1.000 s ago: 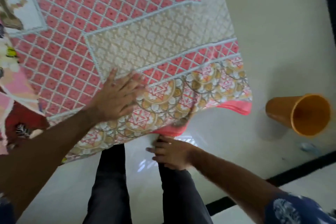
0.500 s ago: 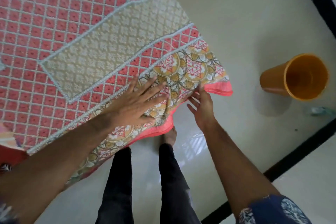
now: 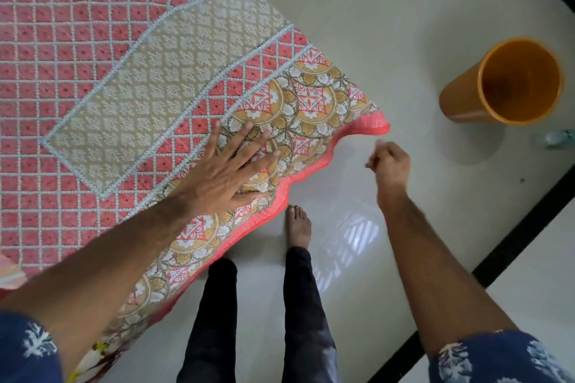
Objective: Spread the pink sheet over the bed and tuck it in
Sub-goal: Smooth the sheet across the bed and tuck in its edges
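Note:
The pink sheet (image 3: 93, 40), with a white grid, a beige panel and a circle-patterned border, lies spread over the bed and fills the upper left. Its coral hem (image 3: 357, 129) hangs loose over the bed's near corner. My left hand (image 3: 231, 169) lies flat on the patterned border near that corner, fingers spread, holding nothing. My right hand (image 3: 389, 162) hovers over the floor just right of the hem, apart from the cloth, fingers loosely curled with nothing in them.
An orange plastic bin (image 3: 504, 81) stands on the pale tiled floor at the right. A small clear bottle (image 3: 557, 136) lies by it. My legs and bare foot (image 3: 298, 227) stand against the bed's edge. A black floor stripe (image 3: 513, 236) runs diagonally at right.
My right hand has left the sheet's hem and moved right, away from the bed, curling its fingers. My left hand stays pressed flat on the border. The view has shifted toward the bed's corner.

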`<act>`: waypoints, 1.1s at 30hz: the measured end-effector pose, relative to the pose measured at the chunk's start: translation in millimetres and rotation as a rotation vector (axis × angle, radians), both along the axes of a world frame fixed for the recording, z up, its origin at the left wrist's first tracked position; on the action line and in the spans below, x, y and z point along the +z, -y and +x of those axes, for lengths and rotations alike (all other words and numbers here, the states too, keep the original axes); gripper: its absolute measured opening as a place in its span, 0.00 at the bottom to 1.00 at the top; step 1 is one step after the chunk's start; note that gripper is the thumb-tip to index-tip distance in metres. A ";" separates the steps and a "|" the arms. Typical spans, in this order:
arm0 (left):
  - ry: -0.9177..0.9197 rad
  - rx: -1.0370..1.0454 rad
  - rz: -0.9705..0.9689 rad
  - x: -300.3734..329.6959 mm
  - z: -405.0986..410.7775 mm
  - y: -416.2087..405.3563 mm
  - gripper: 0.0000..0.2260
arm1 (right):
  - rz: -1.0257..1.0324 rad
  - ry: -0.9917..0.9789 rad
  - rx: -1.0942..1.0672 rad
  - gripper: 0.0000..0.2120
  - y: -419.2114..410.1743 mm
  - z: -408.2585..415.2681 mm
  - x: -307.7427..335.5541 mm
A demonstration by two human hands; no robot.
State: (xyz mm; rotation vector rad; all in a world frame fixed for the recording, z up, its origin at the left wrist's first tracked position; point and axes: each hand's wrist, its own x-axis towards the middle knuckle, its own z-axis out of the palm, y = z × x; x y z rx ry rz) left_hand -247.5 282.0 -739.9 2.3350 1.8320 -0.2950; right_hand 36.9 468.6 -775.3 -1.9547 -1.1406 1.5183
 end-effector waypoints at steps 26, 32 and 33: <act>0.051 0.040 -0.021 12.0 0.9 -7.6 0.29 | -0.036 0.585 0.804 0.28 -63.0 -70.8 27.8; 0.086 0.229 0.038 6.3 -21.9 -52.6 0.27 | 0.207 0.763 0.809 0.24 -88.2 -73.8 36.4; 0.081 0.314 0.041 5.4 -26.5 -65.2 0.27 | 0.294 0.742 0.758 0.22 -92.6 -76.4 36.0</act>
